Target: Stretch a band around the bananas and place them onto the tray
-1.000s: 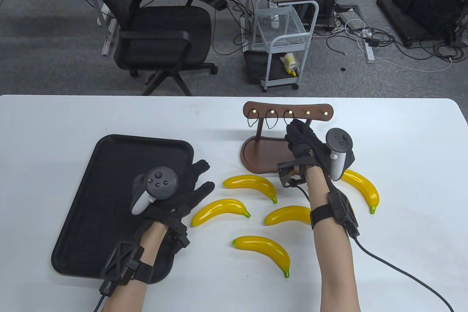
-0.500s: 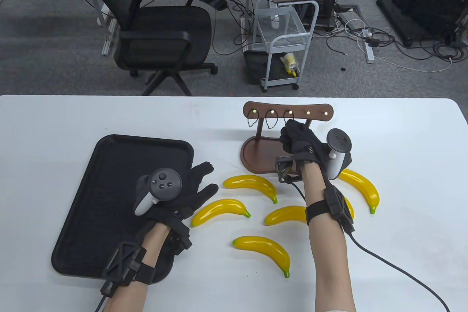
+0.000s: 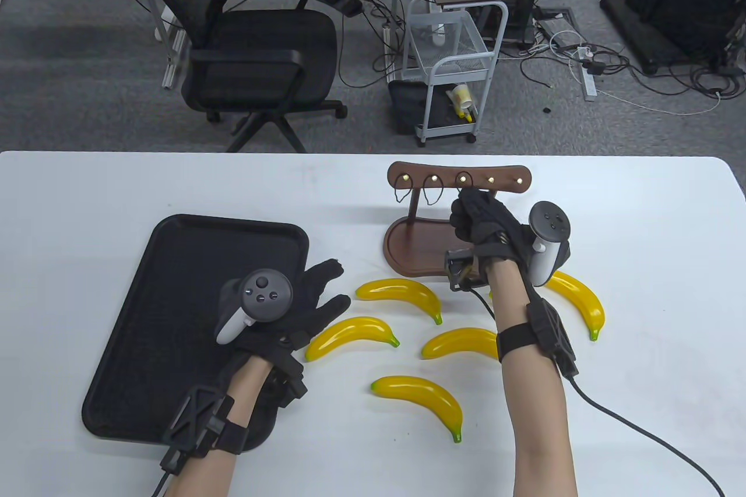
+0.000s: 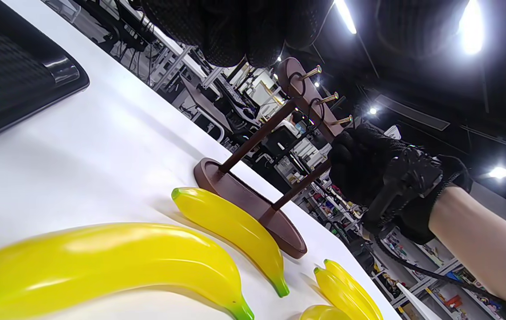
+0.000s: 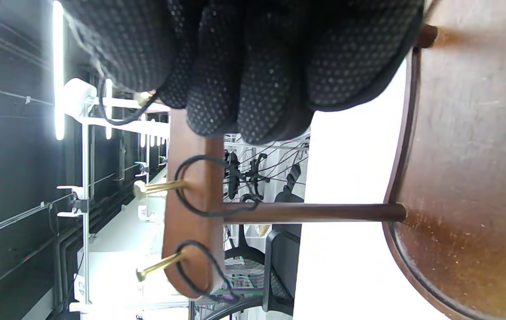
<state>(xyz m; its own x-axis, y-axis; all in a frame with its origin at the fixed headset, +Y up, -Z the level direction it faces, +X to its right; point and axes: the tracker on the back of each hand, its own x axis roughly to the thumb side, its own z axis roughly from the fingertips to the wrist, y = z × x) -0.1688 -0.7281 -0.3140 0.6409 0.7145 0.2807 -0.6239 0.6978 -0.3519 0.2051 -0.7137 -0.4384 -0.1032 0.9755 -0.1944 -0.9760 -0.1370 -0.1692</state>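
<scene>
Table view, right grip [image 3: 484, 217] curled on third band [image 3: 463, 182] at rack [image 3: 460, 177], left grip [image 3: 303, 305] relaxed, empty

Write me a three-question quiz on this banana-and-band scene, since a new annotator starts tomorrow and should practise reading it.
1. True or false: a banana already lies on the black tray.
2. How many pegs on the wooden rack carry a black band in the table view?
3. Which hand is at the rack? A) the right hand B) the left hand C) both

Key
1. False: the bananas lie on the white table, and no banana is on the tray.
2. Three, the three leftmost pegs.
3. A: its curled fingers are up at the third band; the left hand rests flat beside the tray.
</scene>
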